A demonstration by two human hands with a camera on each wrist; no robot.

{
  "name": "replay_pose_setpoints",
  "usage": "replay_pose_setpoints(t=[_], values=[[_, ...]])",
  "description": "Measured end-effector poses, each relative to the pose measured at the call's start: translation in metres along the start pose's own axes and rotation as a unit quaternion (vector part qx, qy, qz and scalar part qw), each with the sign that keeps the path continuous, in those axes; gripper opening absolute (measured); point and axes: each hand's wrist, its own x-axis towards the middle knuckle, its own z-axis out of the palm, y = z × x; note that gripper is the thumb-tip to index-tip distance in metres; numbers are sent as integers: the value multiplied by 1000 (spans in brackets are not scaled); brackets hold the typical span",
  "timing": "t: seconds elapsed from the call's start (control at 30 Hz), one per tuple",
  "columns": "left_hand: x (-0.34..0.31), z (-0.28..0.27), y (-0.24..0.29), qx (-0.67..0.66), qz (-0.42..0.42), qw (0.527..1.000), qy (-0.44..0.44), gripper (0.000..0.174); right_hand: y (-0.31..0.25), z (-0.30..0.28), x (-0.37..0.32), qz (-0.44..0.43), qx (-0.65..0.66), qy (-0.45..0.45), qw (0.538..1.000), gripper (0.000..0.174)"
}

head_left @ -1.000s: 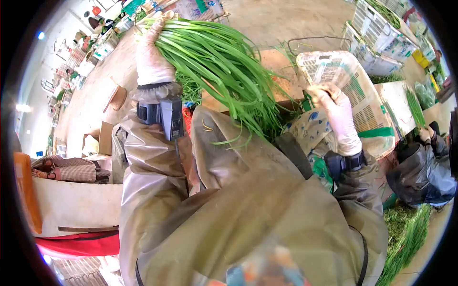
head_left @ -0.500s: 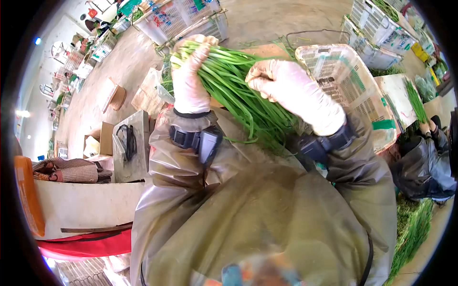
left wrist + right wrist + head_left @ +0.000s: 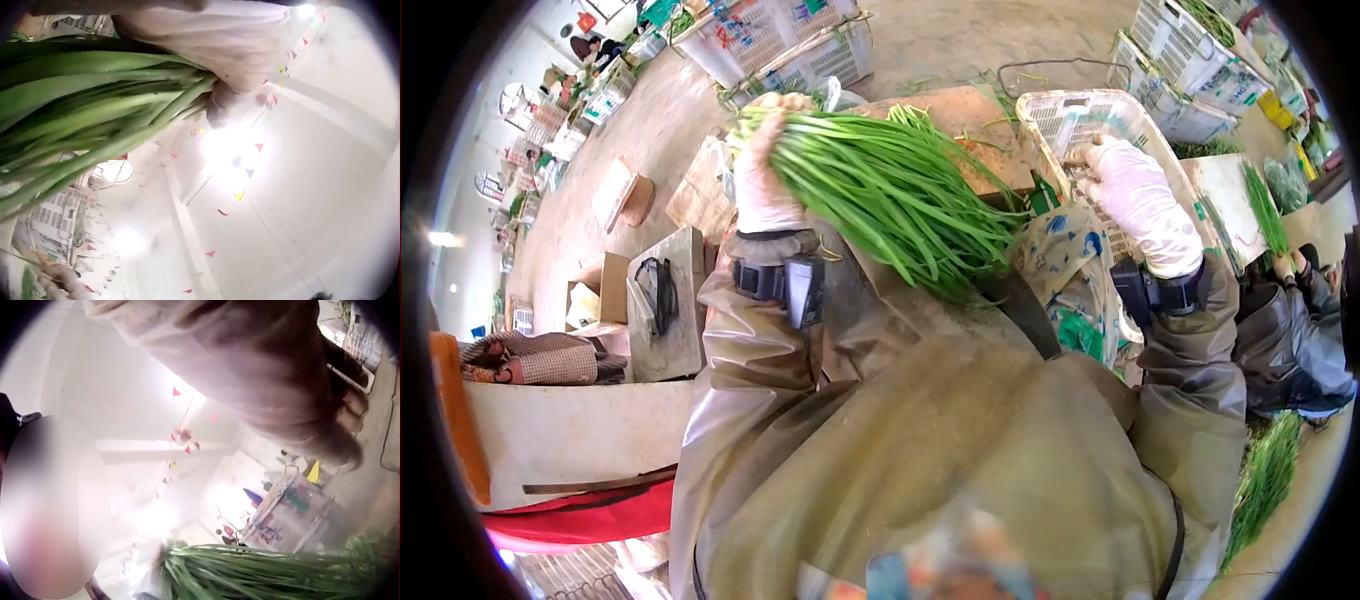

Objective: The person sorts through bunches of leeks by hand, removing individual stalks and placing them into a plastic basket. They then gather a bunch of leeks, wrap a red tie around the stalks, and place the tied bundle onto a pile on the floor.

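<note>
Here, the gloved left hand [image 3: 762,185] holds a bunch of green chives [image 3: 890,195] raised before the chest. Its fingers [image 3: 237,56] are curled tightly round the stalk ends, and the leaves fan out downward toward the person's right. The gloved right hand [image 3: 1138,195] is apart from the bunch, over a white plastic crate [image 3: 1055,115]; whether its fingers pinch anything cannot be told. A wooden desk [image 3: 960,115] stands behind the bunch, beside the crate.
</note>
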Motion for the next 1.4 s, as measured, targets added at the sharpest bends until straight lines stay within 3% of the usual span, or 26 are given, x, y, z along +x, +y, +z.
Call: replay_pose_setpoints(t=[0.07, 0.1, 0.17, 0.2, 0.23, 0.33, 0.37, 0.4, 0.43, 0.47, 0.5, 0.53, 0.57, 0.6, 0.63, 0.7, 0.87, 0.97, 1.1, 1.17, 1.2, 1.23, 1.3, 1.33, 1.37, 1.4], values=[[4, -1, 8, -79, 28, 995, -50, 28, -1, -2, -5, 152, 298, -19, 942, 11], [5, -5, 12, -102, 16, 994, -34, 29, 0, 1, -9, 154, 298, -20, 942, 11], [10, -18, 17, -67, 34, 997, 9, 29, 3, 18, -21, 169, 467, 59, 866, 12], [11, -17, 22, -91, 28, 995, 8, 28, 7, 30, -22, 189, 466, 65, 862, 15], [9, -11, 26, -61, 57, 993, 84, 24, 7, 36, -24, 191, 464, 70, 862, 15], [8, 16, 51, -60, 100, 984, -132, 26, 20, 51, -28, 217, 499, 67, 837, 20], [-1, 40, 56, -27, 123, 983, -132, 26, 24, 57, -29, 213, 494, 65, 841, 20], [-13, 60, 65, 147, 147, 970, -123, 25, 27, 63, -30, 218, 454, 62, 862, 19], [-8, 71, 64, 215, 198, 924, -248, 25, 29, 70, -31, 219, 414, 61, 881, 19], [-23, 92, 55, 270, 179, 907, -270, 22, 34, 84, -33, 191, 377, 91, 902, 19], [-18, 109, 49, 357, 243, 803, -412, 17, 39, 97, -34, 191, 368, 87, 906, 20], [-23, 118, 26, 392, 296, 731, -473, 10, 42, 107, -35, 185, 378, 91, 903, 20], [-37, 135, 20, 444, 261, 668, -537, 14, 45, 117, -37, 178, 389, 93, 899, 20], [-48, 143, 6, 534, 301, 560, -556, 17, 48, 127, -40, 217, 410, 70, 883, 20], [-63, 140, -23, 555, 317, 552, -536, 17, 41, 121, -42, 263, 361, 32, 894, 19], [-81, 127, -56, 592, 373, 505, -506, 13, 59, 151, -54, 243, 374, 31, 894, 19], [-113, 111, -83, 597, 365, 459, -547, 13, 59, 146, -77, 277, 408, 23, 870, 18], [-121, 112, -85, 577, 337, 469, -577, 13, 56, 146, -76, 274, 451, 18, 849, 19], [-132, 109, -98, 588, 286, 450, -608, 10, 30, 115, -55, 259, 444, 18, 857, 19], [-140, 106, -108, 598, 272, 434, -617, 9, 2, 80, -36, 219, 594, 63, 771, 17], [-144, 104, -112, 615, 267, 413, -616, 9, -13, 67, -27, 181, 612, 79, 766, 21], [-149, 103, -115, 631, 262, 392, -616, 9, -29, 51, -17, 184, 612, 75, 765, 21], [-154, 98, -123, 632, 258, 406, -608, 9, -58, 32, 1, 213, 598, -71, 769, 27], [-156, 95, -125, 629, 259, 425, -597, 9, -68, 37, 8, 219, 549, -126, 797, 32], [-157, 91, -127, 627, 259, 442, -586, 9, -77, 54, 9, 170, 474, -70, 861, 29], [-157, 87, -128, 620, 241, 472, -578, 10, -79, 57, 8, 191, 498, -69, 843, 27]])
